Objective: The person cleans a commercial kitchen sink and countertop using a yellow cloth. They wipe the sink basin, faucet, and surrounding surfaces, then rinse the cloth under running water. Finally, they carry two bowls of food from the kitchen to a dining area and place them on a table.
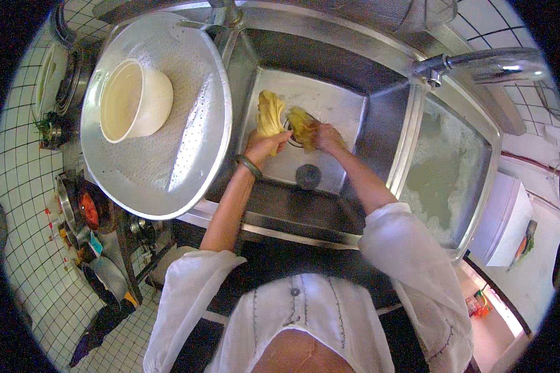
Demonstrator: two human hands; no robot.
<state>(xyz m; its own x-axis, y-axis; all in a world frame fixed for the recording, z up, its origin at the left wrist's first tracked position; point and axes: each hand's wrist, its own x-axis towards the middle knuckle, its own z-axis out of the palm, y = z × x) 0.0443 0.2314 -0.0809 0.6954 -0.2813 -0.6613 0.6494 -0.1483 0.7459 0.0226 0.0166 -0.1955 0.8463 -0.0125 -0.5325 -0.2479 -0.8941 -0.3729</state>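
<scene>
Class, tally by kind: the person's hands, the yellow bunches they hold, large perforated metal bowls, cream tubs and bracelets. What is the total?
Hands: 2 (left hand, right hand)
Yellow bunches: 2 (left bunch, right bunch; whether joined is unclear)
Large perforated metal bowl: 1
Cream tub: 1
Bracelet: 1
Total: 7

Kitchen, plainly: steel sink (342, 84) with 2 basins in view, curved tap (494, 65) over it, wide holed colander (199, 149) at left, metal bowl (107, 275) beyond, dark-jointed white tiles (22, 158) around.
</scene>
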